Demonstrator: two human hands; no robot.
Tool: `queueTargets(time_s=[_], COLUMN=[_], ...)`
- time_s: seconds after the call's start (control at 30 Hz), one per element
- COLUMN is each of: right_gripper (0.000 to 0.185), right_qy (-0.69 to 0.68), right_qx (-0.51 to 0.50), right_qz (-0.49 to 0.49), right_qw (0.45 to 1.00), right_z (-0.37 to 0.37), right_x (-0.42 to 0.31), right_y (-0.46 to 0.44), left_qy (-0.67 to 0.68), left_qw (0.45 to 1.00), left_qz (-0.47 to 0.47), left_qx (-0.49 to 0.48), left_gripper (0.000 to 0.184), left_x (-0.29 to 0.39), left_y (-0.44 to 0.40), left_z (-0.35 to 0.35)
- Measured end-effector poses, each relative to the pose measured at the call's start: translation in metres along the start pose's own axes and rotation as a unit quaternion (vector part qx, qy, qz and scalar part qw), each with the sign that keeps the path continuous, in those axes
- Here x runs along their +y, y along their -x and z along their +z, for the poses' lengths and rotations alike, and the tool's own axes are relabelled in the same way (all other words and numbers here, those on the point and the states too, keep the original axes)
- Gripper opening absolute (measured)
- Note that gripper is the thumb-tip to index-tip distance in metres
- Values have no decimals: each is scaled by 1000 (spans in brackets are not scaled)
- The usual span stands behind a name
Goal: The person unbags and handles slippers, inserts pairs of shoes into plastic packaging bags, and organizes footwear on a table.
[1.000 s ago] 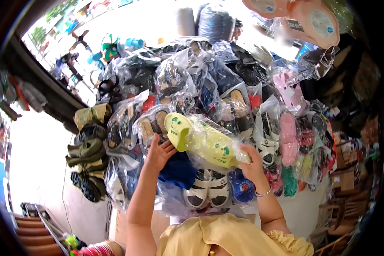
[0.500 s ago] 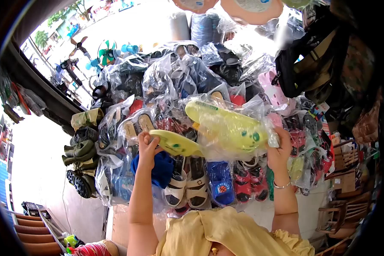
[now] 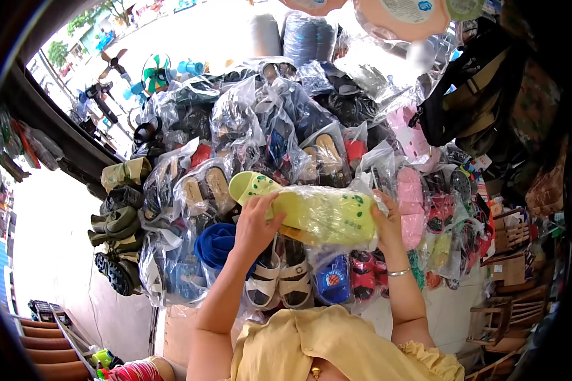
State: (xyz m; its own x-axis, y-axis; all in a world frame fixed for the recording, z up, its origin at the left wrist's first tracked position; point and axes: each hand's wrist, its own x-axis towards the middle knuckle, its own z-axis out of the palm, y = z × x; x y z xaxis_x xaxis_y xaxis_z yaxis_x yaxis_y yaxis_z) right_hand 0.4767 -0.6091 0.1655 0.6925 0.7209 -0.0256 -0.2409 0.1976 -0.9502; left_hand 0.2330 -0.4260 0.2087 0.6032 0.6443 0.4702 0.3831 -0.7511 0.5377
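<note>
A pair of yellow-green slippers with dark green patterns is between my hands over the display. One yellow-green slipper [image 3: 330,217] lies lengthwise inside a clear plastic bag [image 3: 365,184]. The toe end of the other slipper [image 3: 253,184] sticks out at the left, beyond the plastic; the rest of it is hidden. My left hand [image 3: 255,223] is closed around the left end of the pair, thumb toward the bagged slipper. My right hand [image 3: 389,223], with a bracelet on its wrist, grips the bagged slipper's right end through the plastic.
Bagged shoes cover the display. Below my hands are black-and-cream sandals [image 3: 278,279], a blue slipper [image 3: 332,279] and a bunched blue cloth [image 3: 222,249]. Pink slippers [image 3: 410,209] stand at the right. Green boots [image 3: 117,222] are stacked left; dark backpacks [image 3: 470,95] hang upper right.
My left hand has moved right, bringing its slipper up against the bagged one. My right hand has shifted left and slightly lower, and the bagged slipper lies more level.
</note>
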Motion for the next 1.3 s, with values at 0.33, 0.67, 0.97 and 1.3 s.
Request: queueTargets(time_s=[0.33, 0.67, 0.97, 1.3], right_gripper=[29, 30, 38, 46], right_qy=[28, 178, 407, 289], right_qx=[-1, 94, 327, 398], right_qz=[33, -48, -167, -181], right_qw=[999, 978, 836, 852], right_z=[4, -3, -172, -106], right_x=[-2, 3, -2, 9], right_y=[13, -18, -98, -91], left_qy=[198, 77, 176, 423], left_qw=[951, 991, 936, 821], left_qz=[-220, -109, -246, -271], left_qx=[-93, -3, 179, 270], left_gripper=[38, 37, 25, 35], left_x=[-3, 14, -75, -65], left_y=[23, 62, 101, 96], left_z=[6, -1, -86, -56])
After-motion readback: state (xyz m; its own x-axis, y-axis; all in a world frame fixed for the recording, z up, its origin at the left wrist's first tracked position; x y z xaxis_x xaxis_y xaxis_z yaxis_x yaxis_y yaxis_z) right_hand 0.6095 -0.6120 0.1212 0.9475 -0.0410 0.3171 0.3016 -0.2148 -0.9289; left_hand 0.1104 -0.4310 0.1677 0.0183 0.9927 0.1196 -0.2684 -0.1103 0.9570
